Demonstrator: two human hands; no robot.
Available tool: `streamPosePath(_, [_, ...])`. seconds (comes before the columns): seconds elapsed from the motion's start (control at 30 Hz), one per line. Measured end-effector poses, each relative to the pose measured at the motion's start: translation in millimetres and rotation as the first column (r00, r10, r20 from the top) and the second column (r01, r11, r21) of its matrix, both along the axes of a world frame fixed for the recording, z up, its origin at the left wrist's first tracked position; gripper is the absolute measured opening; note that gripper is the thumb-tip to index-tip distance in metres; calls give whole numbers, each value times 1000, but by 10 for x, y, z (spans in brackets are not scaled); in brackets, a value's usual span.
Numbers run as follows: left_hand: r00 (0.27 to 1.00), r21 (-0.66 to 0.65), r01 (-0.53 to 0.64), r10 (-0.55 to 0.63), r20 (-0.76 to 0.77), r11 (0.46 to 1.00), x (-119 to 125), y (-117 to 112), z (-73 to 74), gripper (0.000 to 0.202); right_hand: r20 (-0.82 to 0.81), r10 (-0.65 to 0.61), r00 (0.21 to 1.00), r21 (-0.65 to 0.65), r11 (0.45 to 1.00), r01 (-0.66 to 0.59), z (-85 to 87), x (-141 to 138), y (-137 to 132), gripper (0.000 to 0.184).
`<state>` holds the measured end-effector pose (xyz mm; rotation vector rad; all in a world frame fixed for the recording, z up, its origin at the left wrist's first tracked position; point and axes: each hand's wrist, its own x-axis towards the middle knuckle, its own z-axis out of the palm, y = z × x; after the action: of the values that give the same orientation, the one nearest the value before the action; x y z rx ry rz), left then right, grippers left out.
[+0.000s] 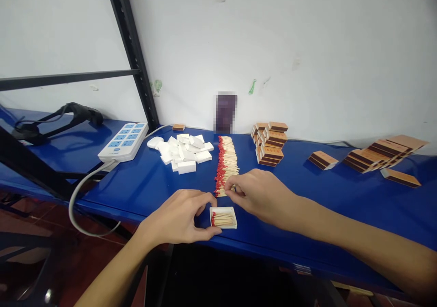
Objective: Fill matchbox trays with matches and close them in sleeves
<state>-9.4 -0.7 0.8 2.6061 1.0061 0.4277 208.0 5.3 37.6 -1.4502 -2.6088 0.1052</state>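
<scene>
My left hand (182,216) grips the left side of a small white tray (223,218) between thumb and fingers; the tray holds a few red-tipped matches. My right hand (257,193) pinches matches at the near end of a long row of red-tipped matches (226,161) lying on the blue table (143,184). A heap of empty white trays (184,152) lies left of the row. Brown matchbox sleeves (270,144) are stacked to its right.
More brown sleeves (382,154) are spread at the far right, one (322,159) apart from them. A white power strip (123,141) with its cable sits at the left, beside a black metal rack post (134,57). A single matchbox (178,127) is near the wall.
</scene>
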Motion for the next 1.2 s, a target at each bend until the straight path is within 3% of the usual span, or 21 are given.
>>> streamPosePath(0.23, [1000, -2, 3, -3, 15, 1000, 10, 6, -5, 30, 206, 54, 977, 54, 996, -66, -144, 10, 99, 25])
streamPosePath(0.83, [1000, -4, 3, -3, 12, 1000, 22, 7, 0, 29, 170, 20, 985, 69, 997, -33, -240, -11, 88, 24])
streamPosePath(1.1, [1000, -3, -11, 11, 19, 1000, 11, 11, -20, 31, 30, 48, 998, -4, 999, -48, 35, 74, -20, 20])
streamPosePath(1.2, [1000, 3, -19, 19, 14, 1000, 10, 13, -18, 31, 3, 102, 995, -52, 993, -101, 57, 57, -112, 16])
